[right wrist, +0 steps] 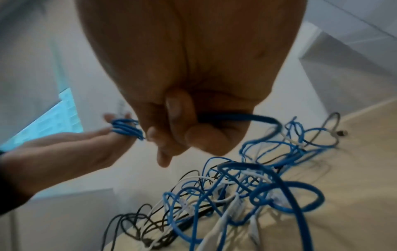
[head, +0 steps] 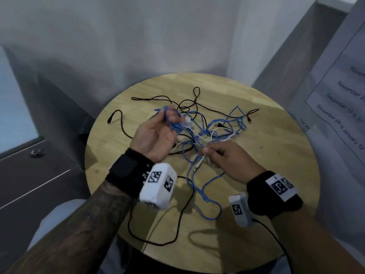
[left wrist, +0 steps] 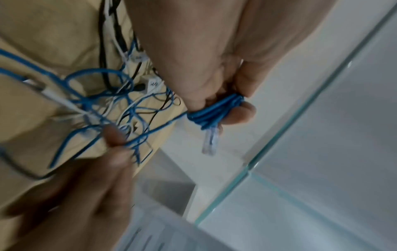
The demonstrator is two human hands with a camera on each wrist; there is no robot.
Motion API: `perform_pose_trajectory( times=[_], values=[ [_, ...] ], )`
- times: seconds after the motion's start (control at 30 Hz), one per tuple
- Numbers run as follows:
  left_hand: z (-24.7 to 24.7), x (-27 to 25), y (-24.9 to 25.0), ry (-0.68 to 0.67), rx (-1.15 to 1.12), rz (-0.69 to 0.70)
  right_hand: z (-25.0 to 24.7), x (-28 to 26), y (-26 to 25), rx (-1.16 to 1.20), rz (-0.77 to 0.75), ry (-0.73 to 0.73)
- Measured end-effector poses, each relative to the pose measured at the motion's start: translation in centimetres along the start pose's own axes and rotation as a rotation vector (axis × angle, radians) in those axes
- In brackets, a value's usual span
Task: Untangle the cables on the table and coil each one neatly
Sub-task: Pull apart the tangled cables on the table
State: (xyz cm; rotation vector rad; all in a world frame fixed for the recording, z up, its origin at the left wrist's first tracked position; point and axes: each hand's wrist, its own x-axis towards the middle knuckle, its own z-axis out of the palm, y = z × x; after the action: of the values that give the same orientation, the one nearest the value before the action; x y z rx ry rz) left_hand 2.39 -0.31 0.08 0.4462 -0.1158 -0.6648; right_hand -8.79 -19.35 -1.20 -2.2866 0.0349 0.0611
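A tangle of blue, white and black cables (head: pixel 215 131) lies on the round wooden table (head: pixel 276 155). My left hand (head: pixel 158 133) is raised over the middle, its fingers curled round several small loops of the blue cable (left wrist: pixel 214 112), whose clear plug (left wrist: pixel 210 141) hangs below. My right hand (head: pixel 223 157) pinches a strand of the same blue cable (right wrist: pixel 236 117) just above the tangle; the strand runs taut to the loops (right wrist: pixel 125 129). A white cable (head: pixel 217 138) and a thin black cable (head: pixel 177 103) weave through the blue one.
Black cable ends with plugs (head: pixel 109 121) lie spread toward the far and left rim. Another black lead (head: pixel 177 220) loops off the near edge. A grey cabinet (head: pixel 39 175) stands left, a wall with a printed notice (head: pixel 339 99) right.
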Motion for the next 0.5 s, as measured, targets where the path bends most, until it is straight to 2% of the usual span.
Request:
perform_pose_trajectory(
  times=[0.07, 0.17, 0.33, 0.4, 0.43, 0.47, 0.5],
  values=[
    [-1.2, 0.7, 1.1, 0.1, 0.003, 0.089, 0.5, -0.5, -0.7, -0.11, -0.067, -0.049],
    [-1.9, 1.2, 0.3, 0.16, 0.188, 0.169, 0.3, -1.1, -2.5, -0.177, -0.194, -0.029],
    [-2.0, 1.1, -1.5, 0.278, 0.503, 0.282, -0.5, -1.8, -2.6, -0.047, -0.22, -0.021],
    [-2.0, 0.7, -2.3, 0.257, 0.855, 0.346, -0.4, -1.8, -3.1, -0.008, -0.249, 0.016],
    [-1.8, 0.4, -2.8, 0.2, 1.048, 0.354, -0.5, -1.6, -3.4, 0.012, -0.268, 0.073],
    [-1.5, 0.1, -3.4, 0.126, 1.186, 0.331, -0.7, -1.3, -3.4, 0.029, -0.286, 0.149],
    [-1.1, -0.2, -3.9, 0.052, 1.231, 0.261, -1.0, -0.9, -3.4, 0.039, -0.299, 0.23]
  ],
)
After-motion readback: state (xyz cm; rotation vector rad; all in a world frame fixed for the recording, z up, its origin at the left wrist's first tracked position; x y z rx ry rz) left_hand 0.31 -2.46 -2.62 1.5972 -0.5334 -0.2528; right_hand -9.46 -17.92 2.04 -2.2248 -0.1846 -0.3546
